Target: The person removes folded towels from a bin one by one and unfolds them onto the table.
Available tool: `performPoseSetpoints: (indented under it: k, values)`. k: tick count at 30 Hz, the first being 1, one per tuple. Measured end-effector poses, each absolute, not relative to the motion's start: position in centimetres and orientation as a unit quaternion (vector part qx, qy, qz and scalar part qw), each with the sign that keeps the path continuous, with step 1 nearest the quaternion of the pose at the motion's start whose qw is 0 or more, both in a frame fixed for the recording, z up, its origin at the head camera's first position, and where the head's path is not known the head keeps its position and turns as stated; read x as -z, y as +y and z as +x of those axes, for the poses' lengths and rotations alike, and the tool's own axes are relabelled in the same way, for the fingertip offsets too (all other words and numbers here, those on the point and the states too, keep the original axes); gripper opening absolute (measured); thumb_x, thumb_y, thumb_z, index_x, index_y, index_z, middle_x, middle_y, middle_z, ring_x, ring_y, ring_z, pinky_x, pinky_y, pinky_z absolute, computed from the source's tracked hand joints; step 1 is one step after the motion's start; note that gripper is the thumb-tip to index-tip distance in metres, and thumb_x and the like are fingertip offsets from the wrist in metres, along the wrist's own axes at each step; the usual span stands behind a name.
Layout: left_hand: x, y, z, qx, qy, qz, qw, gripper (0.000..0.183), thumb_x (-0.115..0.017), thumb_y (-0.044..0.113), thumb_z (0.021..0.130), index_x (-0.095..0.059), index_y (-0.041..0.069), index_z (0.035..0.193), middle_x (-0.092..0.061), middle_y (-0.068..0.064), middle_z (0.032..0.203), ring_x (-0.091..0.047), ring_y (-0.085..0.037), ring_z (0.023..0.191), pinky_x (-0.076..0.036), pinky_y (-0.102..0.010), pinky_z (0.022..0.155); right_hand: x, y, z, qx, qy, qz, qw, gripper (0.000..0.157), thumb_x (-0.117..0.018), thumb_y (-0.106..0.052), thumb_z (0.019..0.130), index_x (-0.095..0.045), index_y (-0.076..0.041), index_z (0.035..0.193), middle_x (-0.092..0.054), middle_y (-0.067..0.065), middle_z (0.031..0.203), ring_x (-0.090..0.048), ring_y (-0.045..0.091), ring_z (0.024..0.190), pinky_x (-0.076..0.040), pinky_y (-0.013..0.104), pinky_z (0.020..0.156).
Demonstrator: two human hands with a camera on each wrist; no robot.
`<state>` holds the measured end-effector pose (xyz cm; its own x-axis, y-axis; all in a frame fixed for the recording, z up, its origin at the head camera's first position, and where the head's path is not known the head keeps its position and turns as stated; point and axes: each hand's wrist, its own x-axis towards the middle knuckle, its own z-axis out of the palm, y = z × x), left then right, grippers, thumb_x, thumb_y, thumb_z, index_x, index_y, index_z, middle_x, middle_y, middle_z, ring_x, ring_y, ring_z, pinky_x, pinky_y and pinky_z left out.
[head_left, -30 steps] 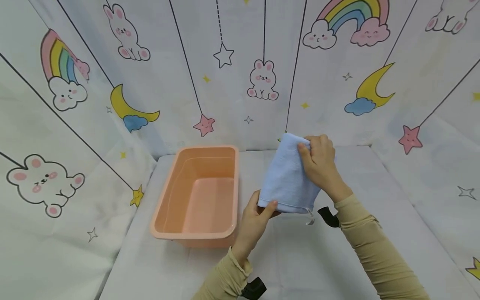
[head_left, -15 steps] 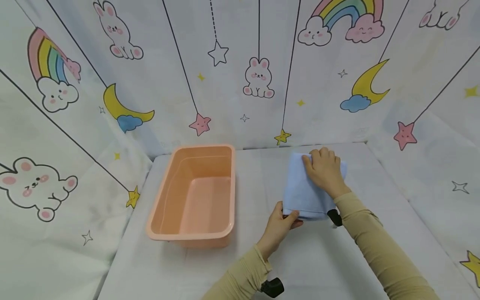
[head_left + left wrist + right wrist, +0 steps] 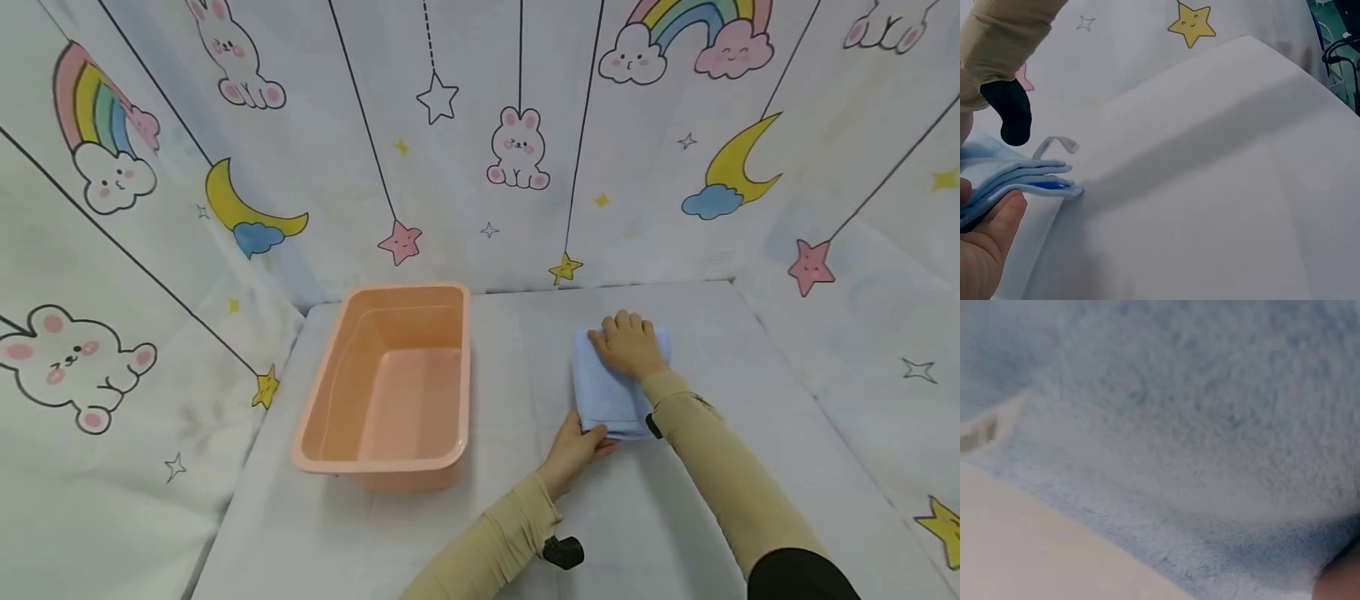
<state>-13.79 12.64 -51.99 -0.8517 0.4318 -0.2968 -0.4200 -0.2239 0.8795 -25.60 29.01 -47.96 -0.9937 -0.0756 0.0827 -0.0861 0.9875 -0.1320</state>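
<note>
A folded light blue towel [image 3: 611,392] lies on the white table, right of centre in the head view. My left hand [image 3: 573,454] pinches its near edge, thumb above and fingers beneath. Stacked layers of the towel [image 3: 1022,172] show from the side in the left wrist view, with my left hand [image 3: 988,256] at their left end and a small white tag [image 3: 1057,145] sticking out. Over the towel's far end my right hand [image 3: 630,343] grips it, its fingertips hidden. Fuzzy towel cloth [image 3: 1179,425] fills most of the right wrist view, blurred.
An orange plastic basin [image 3: 382,462] stands on the table [image 3: 510,358] to the left of the towel. A printed cloth backdrop [image 3: 465,167] rises behind and along both sides. Dark cables [image 3: 1338,59] appear past the cloth at the far right of the left wrist view.
Both hands have brought the towel down and to the right, from upraised to lying on the table. Its far end now sits a little nearer. The basin stays in its place.
</note>
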Motion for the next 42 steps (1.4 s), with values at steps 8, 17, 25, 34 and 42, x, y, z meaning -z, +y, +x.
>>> performPoseSetpoints:
  k: [8, 17, 25, 34, 42]
  values:
    - [53.0, 11.8, -14.4, -0.767, 0.587, -0.022, 0.257, 0.031, -0.045, 0.013, 0.097, -0.038, -0.005, 0.121, -0.055, -0.023, 0.112, -0.062, -0.042, 0.100, -0.053, -0.042, 0.088, 51.0, 28.6, -27.0, -0.094, -0.991, 0.080, 0.058, 0.053, -0.039, -0.048, 0.096, -0.052, -0.001, 0.117, -0.051, 0.021, 0.110, -0.044, 0.039, 0.107, -0.035, 0.057, 0.094]
    - [53.9, 10.3, -14.9, -0.719, 0.651, -0.023, 0.241, 0.024, -0.047, 0.009, 0.095, -0.044, -0.007, 0.113, -0.060, -0.027, 0.105, -0.066, -0.037, 0.088, -0.057, -0.039, 0.078, 52.8, 28.2, -26.2, -0.129, -0.987, 0.087, 0.048, 0.055, -0.043, -0.047, 0.095, -0.050, 0.002, 0.121, -0.050, 0.023, 0.112, -0.043, 0.042, 0.111, -0.032, 0.058, 0.097]
    - [54.3, 10.2, -15.2, -0.698, 0.670, -0.025, 0.250, 0.021, -0.048, 0.008, 0.095, -0.047, -0.005, 0.111, -0.062, -0.022, 0.098, -0.068, -0.031, 0.083, -0.058, -0.036, 0.075, 55.2, 29.8, -26.0, -0.134, -0.988, 0.070, 0.029, 0.051, -0.047, -0.043, 0.094, -0.047, -0.001, 0.123, -0.047, 0.024, 0.122, -0.036, 0.044, 0.121, -0.023, 0.061, 0.104]
    - [54.0, 9.8, -15.2, -0.677, 0.694, -0.018, 0.245, 0.019, -0.049, 0.007, 0.093, -0.048, -0.005, 0.108, -0.063, -0.020, 0.098, -0.068, -0.035, 0.085, -0.058, -0.035, 0.072, 55.1, 31.2, -25.3, -0.167, -0.986, 0.006, -0.001, 0.058, -0.049, -0.040, 0.093, -0.038, 0.002, 0.133, -0.036, 0.028, 0.134, -0.025, 0.050, 0.126, -0.018, 0.066, 0.104]
    - [53.8, 9.1, -15.5, -0.648, 0.732, -0.017, 0.210, 0.033, -0.054, 0.011, 0.090, -0.047, -0.005, 0.118, -0.063, -0.013, 0.094, -0.065, -0.021, 0.069, -0.056, -0.029, 0.064, 55.5, 32.0, -24.2, -0.201, -0.980, 0.008, 0.001, 0.059, -0.051, -0.033, 0.093, -0.034, 0.003, 0.137, -0.030, 0.030, 0.139, -0.023, 0.053, 0.128, -0.025, 0.069, 0.100]
